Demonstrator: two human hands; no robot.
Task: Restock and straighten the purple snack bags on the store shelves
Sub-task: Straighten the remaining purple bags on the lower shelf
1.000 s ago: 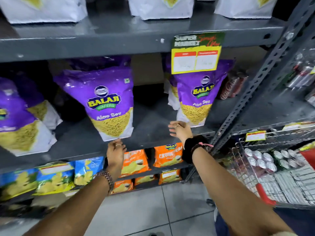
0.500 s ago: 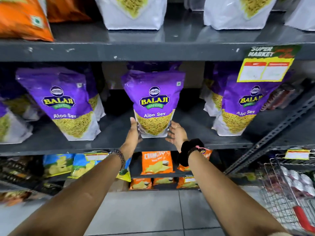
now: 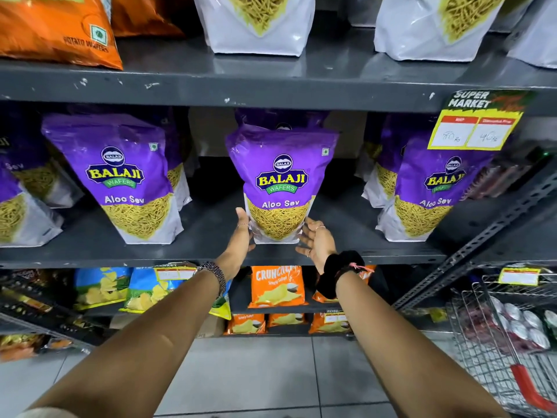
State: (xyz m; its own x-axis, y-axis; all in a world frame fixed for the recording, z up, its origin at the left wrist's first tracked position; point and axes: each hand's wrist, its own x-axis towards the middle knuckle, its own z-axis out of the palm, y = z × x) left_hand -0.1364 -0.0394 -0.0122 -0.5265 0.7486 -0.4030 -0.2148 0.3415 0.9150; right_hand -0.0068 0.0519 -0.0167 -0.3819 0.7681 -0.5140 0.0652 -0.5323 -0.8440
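A purple snack bag (image 3: 280,176) labelled Aloo Sev stands upright in the middle of the grey shelf (image 3: 208,255). My left hand (image 3: 240,236) presses flat against its lower left side. My right hand (image 3: 315,243) cups its lower right corner, so the bag's base sits between both hands. More purple bags stand on the same shelf: one to the left (image 3: 120,176), one to the right (image 3: 428,200), and one at the far left (image 3: 15,212), with further bags behind them.
A yellow price tag (image 3: 476,125) hangs from the shelf above, which carries white bags (image 3: 256,25) and orange bags (image 3: 54,28). Below are blue bags (image 3: 102,288) and orange bags (image 3: 277,286). A wire cart (image 3: 512,327) stands at the lower right.
My hands left the shelf's front edge and closed in on both sides of the middle bag's base. My view swung left, bringing that bag to the centre.
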